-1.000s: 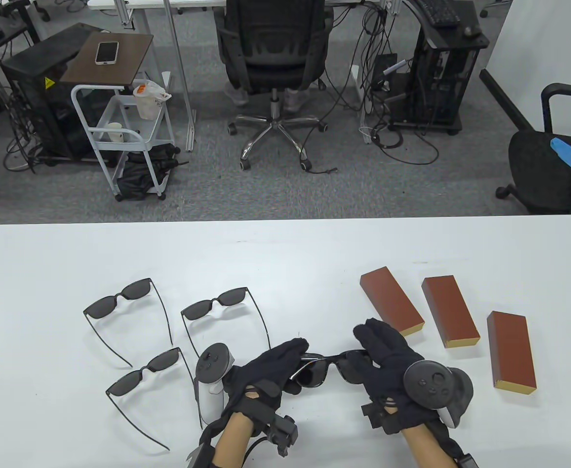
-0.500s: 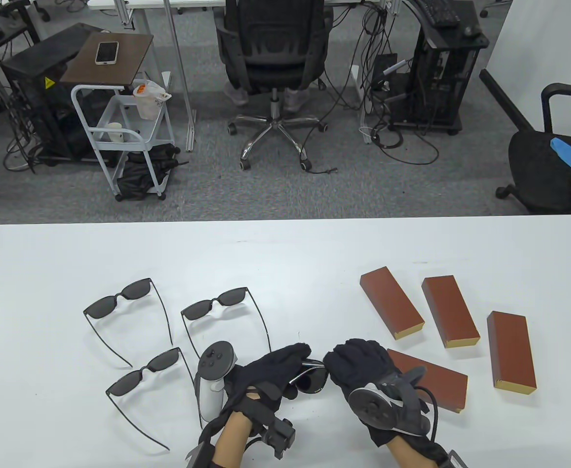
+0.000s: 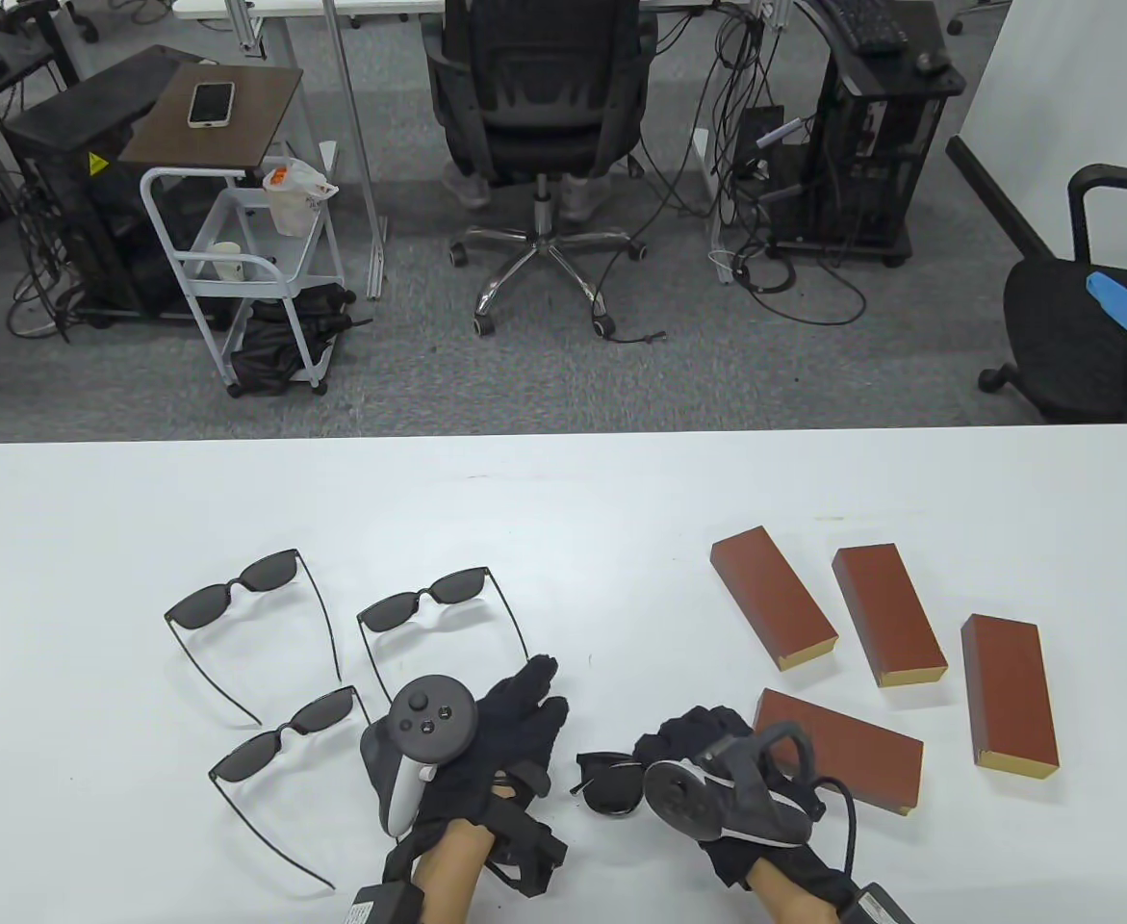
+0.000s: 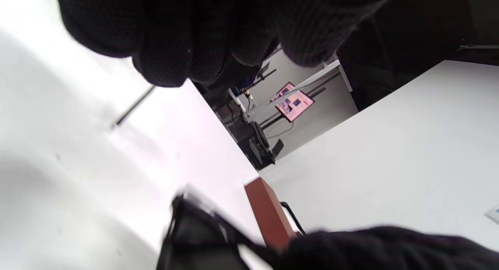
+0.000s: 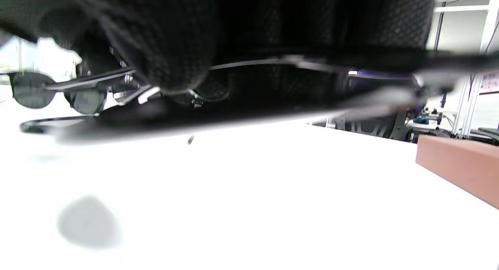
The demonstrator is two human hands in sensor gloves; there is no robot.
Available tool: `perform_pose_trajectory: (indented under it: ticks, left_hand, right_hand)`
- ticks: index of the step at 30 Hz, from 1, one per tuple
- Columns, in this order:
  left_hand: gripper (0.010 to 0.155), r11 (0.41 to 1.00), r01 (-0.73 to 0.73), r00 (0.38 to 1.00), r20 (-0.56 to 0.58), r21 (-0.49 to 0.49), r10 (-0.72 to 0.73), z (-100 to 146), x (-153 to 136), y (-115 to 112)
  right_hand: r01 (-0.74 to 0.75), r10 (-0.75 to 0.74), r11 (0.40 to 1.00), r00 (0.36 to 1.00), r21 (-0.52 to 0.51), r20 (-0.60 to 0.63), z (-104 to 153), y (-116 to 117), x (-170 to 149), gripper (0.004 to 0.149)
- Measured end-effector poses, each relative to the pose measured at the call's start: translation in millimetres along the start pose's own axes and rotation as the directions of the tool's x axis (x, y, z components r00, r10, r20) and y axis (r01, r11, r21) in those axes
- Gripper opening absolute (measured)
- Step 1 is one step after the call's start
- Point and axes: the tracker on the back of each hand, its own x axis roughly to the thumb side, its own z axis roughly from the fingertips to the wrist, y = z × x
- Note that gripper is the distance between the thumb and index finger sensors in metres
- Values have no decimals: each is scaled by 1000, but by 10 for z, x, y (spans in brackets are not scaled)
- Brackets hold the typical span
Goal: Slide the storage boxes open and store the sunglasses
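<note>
My right hand (image 3: 683,741) grips a folded pair of black sunglasses (image 3: 611,782) low over the table near the front edge; one lens sticks out to the hand's left. In the right wrist view my fingers (image 5: 167,39) curl over the frame (image 5: 249,106). My left hand (image 3: 536,693) lies open and empty just left of them, fingers stretched out. Four brown storage boxes lie closed at the right; the nearest (image 3: 837,751) sits right beside my right hand. The left wrist view shows the held sunglasses (image 4: 195,238) and a box end (image 4: 269,215).
Three more pairs of sunglasses lie unfolded at the left: far left (image 3: 236,592), middle (image 3: 423,602), near (image 3: 279,741). The other boxes lie at the right (image 3: 773,595), (image 3: 888,614), (image 3: 1009,691). The white table (image 3: 563,500) ends past the boxes.
My left hand let go of the sunglasses and drew back to the left, fingers spread. My right hand turned and pulled the folded sunglasses toward the front edge, uncovering the fourth box.
</note>
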Motion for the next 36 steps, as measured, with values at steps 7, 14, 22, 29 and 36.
perform_pose_trajectory:
  ticks: [7,14,22,29,36]
  left_hand:
    - [59,997,65,998,-22,49,-64,-9,-37,70]
    - [59,979,193,981,-15,70,-192,-9,-15,77]
    - [58,981,180,984,-6,67,-180,-7,1,66]
    - [58,965,226,973,22,132,-231,14,34,83]
    - [76,941,326,937,101,89,-335,16,70,34]
  right_hand:
    - [59,-56,992,998,111,-34,-31,161,58,39]
    - [39,-33,989,999,144,-44,-54,272,47,38]
    - [138,-128,981,989,138,-79,-49,231,-84,42]
    - [218,-222,975,969,-39,-113,61,24,-438,47]
    - [292,-269,956,909,26,-319,258,27,-1023,63]
